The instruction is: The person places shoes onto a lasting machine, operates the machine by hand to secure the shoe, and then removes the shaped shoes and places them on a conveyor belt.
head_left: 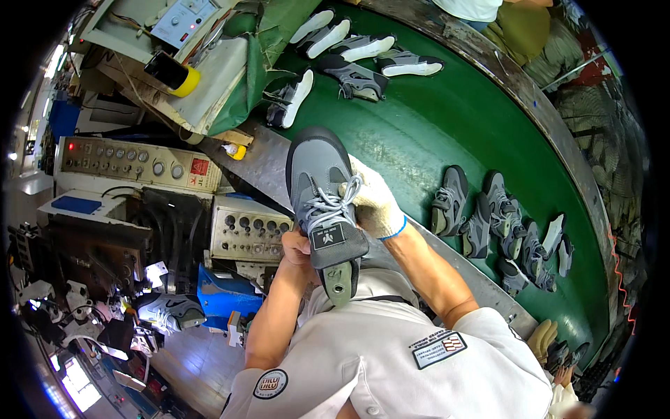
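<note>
In the head view, we have the shoe (319,167) at the centre, raised in front of our shirt (335,349), toe at 12 o'clock and tongue (335,239) at 6. Our bare left hand (296,248), at the shoe's 7 o'clock, is closed on its side, most fingers hidden. Our gloved right hand (377,204), at 3, is curled round the other side, its tip by the laces (328,204); we cannot tell whether it pinches them.

To handle it well, we would probably let the left hand bear the weight near the heel, press lightly with the glove so its knit does not snag the laces, and keep the tongue straight.

The green surface (412,143) carries more shoes at 12 and 3 o'clock; a bottle (235,151) stands at 10, a panel (249,232) at 9.
</note>
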The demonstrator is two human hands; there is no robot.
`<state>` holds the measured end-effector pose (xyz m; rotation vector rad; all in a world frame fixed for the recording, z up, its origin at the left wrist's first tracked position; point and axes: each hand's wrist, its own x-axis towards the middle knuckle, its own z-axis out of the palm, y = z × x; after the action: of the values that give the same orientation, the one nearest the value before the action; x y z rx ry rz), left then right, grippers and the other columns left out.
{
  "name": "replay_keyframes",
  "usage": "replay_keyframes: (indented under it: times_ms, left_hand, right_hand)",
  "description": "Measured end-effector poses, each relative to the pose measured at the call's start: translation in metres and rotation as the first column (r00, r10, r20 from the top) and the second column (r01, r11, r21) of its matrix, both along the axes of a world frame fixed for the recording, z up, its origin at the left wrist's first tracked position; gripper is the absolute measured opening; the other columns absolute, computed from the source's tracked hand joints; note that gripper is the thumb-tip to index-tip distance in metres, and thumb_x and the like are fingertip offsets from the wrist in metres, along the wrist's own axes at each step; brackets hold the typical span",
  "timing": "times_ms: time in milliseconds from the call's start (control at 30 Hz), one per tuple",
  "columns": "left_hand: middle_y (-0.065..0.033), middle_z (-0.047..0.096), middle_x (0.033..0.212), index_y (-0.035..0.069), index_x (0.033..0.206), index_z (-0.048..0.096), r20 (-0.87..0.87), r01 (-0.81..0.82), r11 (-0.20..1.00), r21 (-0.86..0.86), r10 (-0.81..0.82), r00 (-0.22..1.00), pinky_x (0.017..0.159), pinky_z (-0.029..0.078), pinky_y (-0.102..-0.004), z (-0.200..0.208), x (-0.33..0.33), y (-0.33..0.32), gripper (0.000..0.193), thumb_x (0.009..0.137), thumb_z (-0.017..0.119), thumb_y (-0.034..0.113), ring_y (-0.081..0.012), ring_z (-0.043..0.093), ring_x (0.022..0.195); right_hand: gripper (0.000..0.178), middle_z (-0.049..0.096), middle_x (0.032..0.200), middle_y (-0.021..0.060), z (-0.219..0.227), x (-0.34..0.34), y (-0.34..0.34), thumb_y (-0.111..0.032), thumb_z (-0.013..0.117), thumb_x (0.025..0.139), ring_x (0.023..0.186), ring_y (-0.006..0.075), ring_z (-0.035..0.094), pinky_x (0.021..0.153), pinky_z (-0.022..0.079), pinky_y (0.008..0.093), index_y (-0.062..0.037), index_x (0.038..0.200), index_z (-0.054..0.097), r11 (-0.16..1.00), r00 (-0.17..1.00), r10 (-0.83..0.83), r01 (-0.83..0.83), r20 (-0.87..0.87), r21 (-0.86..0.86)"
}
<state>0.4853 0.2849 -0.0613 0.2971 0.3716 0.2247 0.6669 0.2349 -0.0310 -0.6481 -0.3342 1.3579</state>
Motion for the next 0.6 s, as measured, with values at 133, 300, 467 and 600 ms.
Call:
replay_keyframes:
  times_ms: [133, 300, 467, 600]
  left_hand:
    - [-0.0207, 0.069, 0.114, -0.005, 0.131, 0.054, -0.056, -0.024, 1.000, 0.005, 0.024, 0.998, 0.089, 0.059, -0.0460, 0.013, 0.010, -0.001, 0.088, 0.047, 0.068, 0.015, -0.0356, 0.071, 0.098]
    - [-0.0178, 0.069, 0.115, 0.000, 0.139, 0.050, -0.146, -0.093, 0.995, 0.035, 0.097, 0.985, 0.092, 0.058, -0.0432, 0.019, 0.019, -0.002, 0.094, 0.048, 0.069, 0.012, -0.0347, 0.069, 0.101]
    - [-0.0227, 0.068, 0.117, -0.007, 0.133, 0.052, -0.120, -0.041, 0.990, 0.135, 0.058, 0.991, 0.094, 0.057, -0.0457, -0.011, 0.019, 0.003, 0.088, 0.054, 0.074, 0.022, -0.0364, 0.069, 0.102]
    - [-0.0286, 0.068, 0.112, -0.012, 0.124, 0.059, -0.204, -0.046, 0.963, 0.265, 0.102, 0.974, 0.088, 0.058, -0.0476, -0.041, 0.032, 0.004, 0.072, 0.073, 0.070, 0.037, -0.0407, 0.071, 0.096]
  right_hand:
    - [0.077, 0.061, 0.130, 0.0116, -0.013, 0.006, -0.001, -0.016, 0.076, 0.078, 0.112, 0.0185, 0.061, 0.099, 0.049, 0.0327, 0.0024, 0.146, 0.044, 0.998, 0.995, -0.032, 0.038, -0.099, 0.058]
    - [0.068, 0.063, 0.126, 0.0116, -0.023, 0.014, -0.004, -0.016, 0.076, 0.082, 0.109, 0.0183, 0.063, 0.095, 0.052, 0.0331, 0.0023, 0.141, 0.048, 0.997, 0.989, -0.046, 0.055, -0.142, 0.056]
    - [0.058, 0.064, 0.120, 0.0100, -0.029, 0.019, -0.003, -0.016, 0.075, 0.085, 0.103, 0.0171, 0.064, 0.092, 0.053, 0.0331, 0.0015, 0.136, 0.052, 0.995, 0.980, -0.081, 0.090, -0.180, 0.045]
    - [0.037, 0.068, 0.105, 0.0060, -0.070, 0.032, 0.002, -0.020, 0.072, 0.092, 0.091, 0.0144, 0.065, 0.082, 0.054, 0.0304, -0.0005, 0.120, 0.061, 0.991, 0.975, -0.115, 0.099, -0.190, -0.092]
